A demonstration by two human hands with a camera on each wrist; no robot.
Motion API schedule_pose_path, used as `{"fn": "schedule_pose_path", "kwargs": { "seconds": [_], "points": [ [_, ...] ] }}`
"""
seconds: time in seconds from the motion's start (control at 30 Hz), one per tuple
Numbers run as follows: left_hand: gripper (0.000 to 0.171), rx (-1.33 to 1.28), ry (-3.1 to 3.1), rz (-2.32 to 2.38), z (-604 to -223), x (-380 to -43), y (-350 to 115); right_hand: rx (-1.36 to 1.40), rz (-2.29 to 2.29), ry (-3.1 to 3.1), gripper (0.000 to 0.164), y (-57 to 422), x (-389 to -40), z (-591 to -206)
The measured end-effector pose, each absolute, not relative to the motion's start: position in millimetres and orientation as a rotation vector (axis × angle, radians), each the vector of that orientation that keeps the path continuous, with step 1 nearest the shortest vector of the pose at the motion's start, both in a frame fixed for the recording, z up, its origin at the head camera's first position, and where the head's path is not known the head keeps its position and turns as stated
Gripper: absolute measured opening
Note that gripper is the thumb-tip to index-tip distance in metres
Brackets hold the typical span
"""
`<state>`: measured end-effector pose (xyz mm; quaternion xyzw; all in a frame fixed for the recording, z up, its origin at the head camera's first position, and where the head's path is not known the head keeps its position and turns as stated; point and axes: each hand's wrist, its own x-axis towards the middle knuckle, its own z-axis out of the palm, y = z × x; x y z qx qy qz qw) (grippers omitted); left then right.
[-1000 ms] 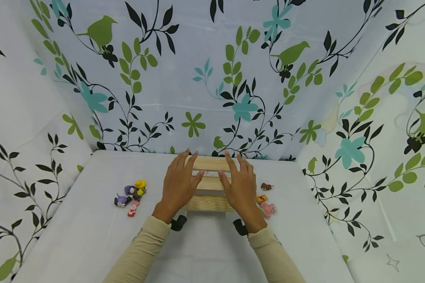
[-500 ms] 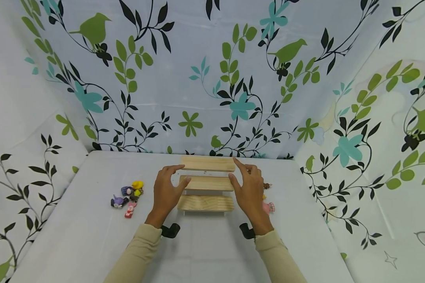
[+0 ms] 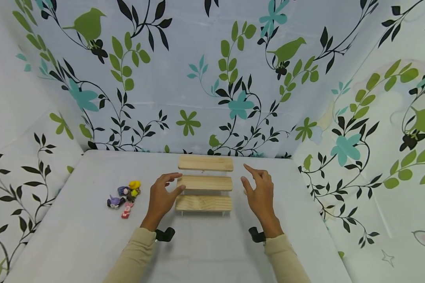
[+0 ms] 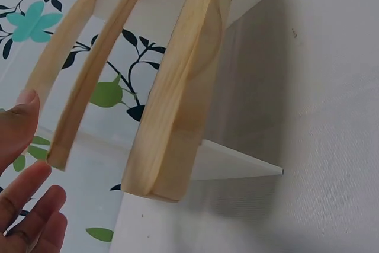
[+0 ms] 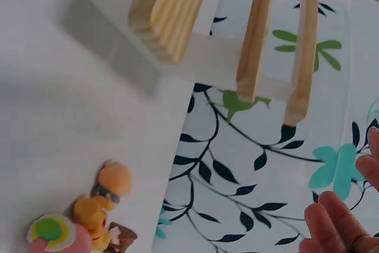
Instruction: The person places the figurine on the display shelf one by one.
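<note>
A three-tier display stand [image 3: 203, 203] with pale wooden boards on white side supports stands in the middle of the table. My left hand [image 3: 161, 200] is at its left side, fingers loosely bent, fingertips close to the end of the middle board [image 3: 204, 182]. In the left wrist view the thumb and fingers [image 4: 29, 205] are beside the board ends; whether they touch cannot be told. My right hand [image 3: 262, 196] hovers to the right, apart from the stand, holding nothing. In the right wrist view its fingertips [image 5: 331, 223] show at the lower right.
Several small toy figures [image 3: 126, 208] lie clustered on the white table [image 3: 92, 243] left of the stand. More figures [image 5: 92, 217] lie on the right, mostly hidden by my right hand in the head view. A leaf-patterned cloth [image 3: 205, 78] hangs behind.
Both hands have drawn back from above the stand and spread apart, the left hand to the left, the right hand to the right. The boards are now uncovered; the stand keeps its place.
</note>
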<state>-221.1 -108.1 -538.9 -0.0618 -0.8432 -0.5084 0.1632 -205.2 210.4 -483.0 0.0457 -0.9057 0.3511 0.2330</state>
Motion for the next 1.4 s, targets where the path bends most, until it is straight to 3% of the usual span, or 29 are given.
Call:
{"fn": "schedule_pose_path", "kwargs": {
  "seconds": [0.57,0.9,1.4],
  "points": [
    [0.042,-0.255,-2.420,-1.610,-554,-234,-115,-0.018,1.045,-2.595,0.038,251,-214,-509],
    [0.043,-0.190,-2.497,-1.566,-558,-236,-115,-0.061,0.937,-2.658,0.034,254,-228,-546],
    [0.043,-0.207,-2.481,-1.544,-558,-233,-116,-0.184,0.703,-2.764,0.022,249,-244,-569]
  ]
}}
